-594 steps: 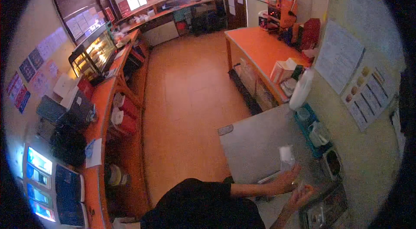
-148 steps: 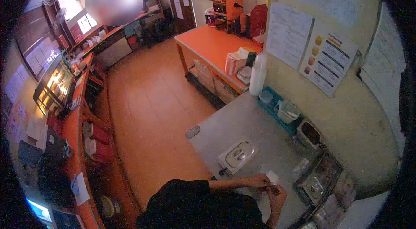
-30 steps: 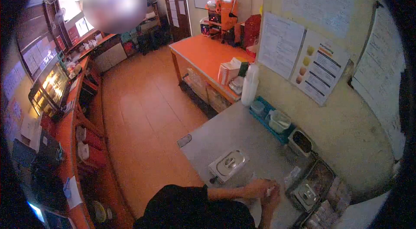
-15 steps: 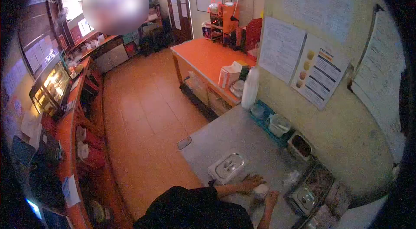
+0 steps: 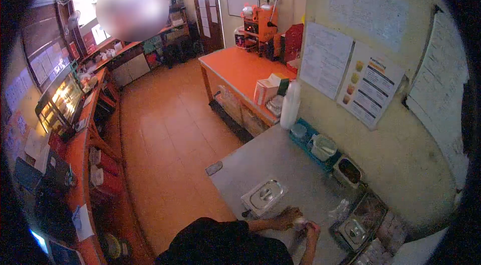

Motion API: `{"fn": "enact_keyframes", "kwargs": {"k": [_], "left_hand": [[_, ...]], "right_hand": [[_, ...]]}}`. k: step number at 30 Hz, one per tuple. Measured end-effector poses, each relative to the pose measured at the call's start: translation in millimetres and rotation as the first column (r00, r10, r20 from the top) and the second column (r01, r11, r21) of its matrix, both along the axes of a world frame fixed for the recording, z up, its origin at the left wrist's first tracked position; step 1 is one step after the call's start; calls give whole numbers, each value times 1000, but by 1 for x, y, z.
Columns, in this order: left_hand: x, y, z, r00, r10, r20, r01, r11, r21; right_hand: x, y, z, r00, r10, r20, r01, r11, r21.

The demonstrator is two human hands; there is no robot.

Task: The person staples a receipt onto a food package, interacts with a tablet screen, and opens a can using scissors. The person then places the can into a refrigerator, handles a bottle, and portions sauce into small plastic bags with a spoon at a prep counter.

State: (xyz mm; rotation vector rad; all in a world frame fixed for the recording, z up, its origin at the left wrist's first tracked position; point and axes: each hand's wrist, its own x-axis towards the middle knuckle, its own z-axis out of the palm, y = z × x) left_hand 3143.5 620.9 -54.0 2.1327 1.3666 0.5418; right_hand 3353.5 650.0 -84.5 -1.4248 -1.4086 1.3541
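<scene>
A small white item (image 5: 300, 221), too blurred to name, is held between my two hands over the steel table (image 5: 240, 162). My left hand (image 5: 287, 218) reaches in from the left with curled fingers at its left side. On the other side, my right hand (image 5: 312, 229) pinches it with bent fingers. Just beyond my left hand sits a steel food pan with a lid (image 5: 265, 197). A crumpled piece of clear plastic (image 5: 339, 209) lies to the right of my hands.
Along the wall stand a teal tray (image 5: 306, 140) with a plastic tub (image 5: 323, 148), an open steel container (image 5: 347, 171) and another lidded pan (image 5: 354, 232). A stack of white cups (image 5: 289, 109) rises at the far corner. An orange table (image 5: 240, 67) stands beyond.
My left hand's fingers have gone from stretched out to curled at the white item. My right hand has moved slightly closer to it. The view has shifted a little.
</scene>
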Motion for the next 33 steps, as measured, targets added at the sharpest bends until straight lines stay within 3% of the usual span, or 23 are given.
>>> {"fn": "enact_keyframes", "kwargs": {"k": [1, 3, 5, 7, 8, 10, 12, 13, 15, 19, 21, 22, 24, 26, 28, 29, 30, 31, 32, 33], "left_hand": [[-1, -3, -14, 998, 19, 65, -28, 990, 136], [-1, -4, -15, 993, -4, 116, -17, 984, 179], [-1, -4, -8, 986, -21, 164, -16, 975, 223], [1, -1, 18, 994, -55, -99, 59, 998, 30], [1, 1, 20, 979, -83, -186, 77, 996, -36], [2, 0, 26, 977, -64, -202, 58, 998, -37], [2, 1, 26, 983, -44, -178, 42, 999, -17], [1, 0, 24, 984, -35, -173, 33, 999, -13], [2, 0, 19, 985, -31, -167, 29, 1000, -11], [6, 1, 6, 983, -7, -183, 9, 1000, 7], [8, 3, 7, 974, 0, -226, -1, 1000, -3], [5, 4, 24, 970, -53, -237, 33, 996, -86], [7, -8, 66, 949, -17, -315, 2, 999, -48], [14, -9, 70, 921, 17, -389, -19, 1000, -1], [33, 3, 49, 991, 112, -71, -116, 991, -65], [41, 11, 45, 989, 144, 38, -140, 986, -92], [45, 21, 50, 877, 250, 410, -19, 871, -491], [45, 23, 49, 758, 338, 558, 119, 769, -628], [46, 26, 48, 618, 468, 632, 258, 638, -726], [43, 24, 47, 512, 372, 774, 230, 809, -541]], "right_hand": [[-6, -6, 14, 1000, -3, -1, 3, 1000, -1], [-26, -22, 71, 983, -19, 185, -3, 993, 119], [-23, -16, 45, 983, -12, 182, -6, 995, 98], [-28, -15, 41, 984, -10, 179, -4, 997, 76], [-31, -16, 41, 957, -48, 288, 5, 989, 150], [-29, -18, 31, 916, -98, 390, 9, 975, 223], [-25, -19, 17, 969, -197, 152, 125, 913, 388], [-20, -18, 15, 970, -194, 150, 123, 913, 389], [-8, -18, 16, 966, -256, 34, 240, 941, 238], [4, -24, 34, 970, -244, 11, 240, 961, 139], [9, -27, 53, 980, -187, 73, 163, 952, 259], [16, -24, 35, 980, -184, 73, 160, 952, 260], [29, -16, 2, 916, -399, -50, 353, 740, 572], [28, -18, 16, 876, -475, -89, 451, 739, 501], [12, -31, 54, 822, -556, -120, 549, 721, 422], [-10, -44, 86, 896, -442, -50, 399, 749, 529], [-30, -56, 117, 945, -325, 36, 235, 751, 617], [-46, -68, 152, 945, -325, 37, 234, 751, 617], [-60, -79, 186, 962, -241, 128, 154, 867, 475], [-60, -78, 187, 967, -194, 165, 115, 911, 395]]}}
